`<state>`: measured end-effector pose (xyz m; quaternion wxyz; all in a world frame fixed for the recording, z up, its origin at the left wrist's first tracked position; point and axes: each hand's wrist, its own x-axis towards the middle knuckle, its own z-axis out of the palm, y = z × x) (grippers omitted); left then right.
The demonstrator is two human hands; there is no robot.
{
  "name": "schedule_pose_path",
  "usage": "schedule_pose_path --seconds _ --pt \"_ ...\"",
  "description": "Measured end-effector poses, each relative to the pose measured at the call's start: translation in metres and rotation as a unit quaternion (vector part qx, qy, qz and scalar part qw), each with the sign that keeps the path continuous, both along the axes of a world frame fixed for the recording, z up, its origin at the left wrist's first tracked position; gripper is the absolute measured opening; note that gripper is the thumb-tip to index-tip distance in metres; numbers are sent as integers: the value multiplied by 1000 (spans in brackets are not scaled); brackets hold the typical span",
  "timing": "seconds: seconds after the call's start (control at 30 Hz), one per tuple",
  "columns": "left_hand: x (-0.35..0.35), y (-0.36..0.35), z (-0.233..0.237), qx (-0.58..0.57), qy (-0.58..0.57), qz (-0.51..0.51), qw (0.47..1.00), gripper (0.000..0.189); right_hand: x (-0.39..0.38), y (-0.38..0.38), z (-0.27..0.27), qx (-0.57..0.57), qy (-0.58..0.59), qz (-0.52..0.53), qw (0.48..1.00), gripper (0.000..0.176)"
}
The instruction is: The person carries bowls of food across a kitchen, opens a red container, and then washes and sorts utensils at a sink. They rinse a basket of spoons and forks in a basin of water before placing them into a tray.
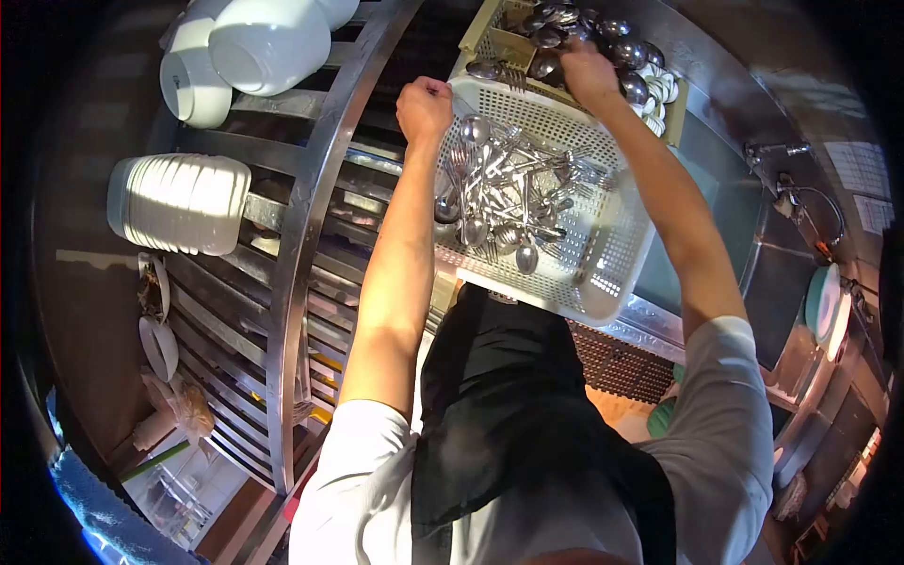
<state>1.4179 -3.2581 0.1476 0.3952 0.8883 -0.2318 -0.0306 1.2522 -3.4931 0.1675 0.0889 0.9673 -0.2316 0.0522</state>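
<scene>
A white perforated plastic basket point(617, 273) holds a loose heap of metal spoons and forks point(518, 188). My left hand point(424, 111) is closed at the basket's far left corner, with its fingers curled at the rim. Beyond the basket stands a beige compartment tray point(482, 38), holding metal spoons point(617, 30) and white spoons point(659, 94). My right hand point(589, 73) reaches over the basket into this tray, among the metal spoons. Its fingertips are blurred and partly hidden, so any item in them does not show. Some forks point(513, 77) lie at the tray's near edge.
A slatted metal rack point(315, 188) on the left carries white bowls point(268, 47) and a row of stacked white dishes point(184, 202). On the right are a sink basin point(706, 188), a tap point(777, 151) and upright plates point(829, 306).
</scene>
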Motion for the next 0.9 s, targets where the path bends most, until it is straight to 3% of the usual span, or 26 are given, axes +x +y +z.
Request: schedule_pose_path --seconds 0.03,0.07,0.13,0.2,0.27,0.37,0.4,0.43,0.47,0.53,0.57,0.6,0.67,0.7,0.73,0.77,0.8,0.83,0.9 --pt "-2 6 0 -56 38 2 998 16 -10 -3 2 59 -73 -19 995 19" --pt "-5 12 0 -55 40 8 998 16 -16 -8 5 68 -182 -37 980 17" --pt "-13 20 -3 -160 117 -25 980 14 -28 -34 0 47 -320 -21 946 20" --pt "-27 13 -3 -168 113 -36 979 11 -25 -63 -14 63 -270 -48 960 20" --pt "-40 -4 -5 -170 33 -129 976 9 -17 -74 -19 78 -223 -81 968 19" --pt "-51 -17 -31 -102 106 -191 971 10 7 -51 7 155 -256 -183 936 19" --pt "-54 -17 -37 -68 141 -219 963 11 4 -32 31 298 -368 -217 854 27" --pt "-58 -15 -39 -76 289 -205 932 13 -2 -18 45 428 -465 -242 737 37" --pt "-58 -12 -49 -72 290 -208 931 13 -9 -12 43 428 -465 -246 735 37" --pt "-58 -4 -65 -183 112 -148 966 14 -31 1 35 377 -562 -222 702 21" --pt "-52 6 -63 -58 58 -147 986 17 -49 15 30 446 -558 -188 674 22" --pt "-49 10 -55 -19 -28 -187 982 20 -69 38 26 515 -548 -152 642 23" --pt "-39 12 -71 80 -186 -331 922 24 -106 83 3 558 -426 -172 691 23" --pt "-40 11 -65 82 -184 -332 921 24 -120 101 -18 464 -336 -161 803 27" --pt "-39 7 -49 153 -248 -360 886 24 -133 120 -42 358 -238 -146 891 31" --pt "-39 3 -37 221 -311 -387 840 24 -146 145 -69 248 -208 -112 940 32" --pt "-38 -1 -34 222 -313 -391 837 24 -156 165 -83 133 -174 -77 973 34" --pt "-35 -8 -31 261 -296 -411 822 24 -158 180 -78 134 -178 -79 972 34" --pt "-28 -9 -27 320 -293 -449 781 24 -158 216 -66 168 -71 -139 973 32"
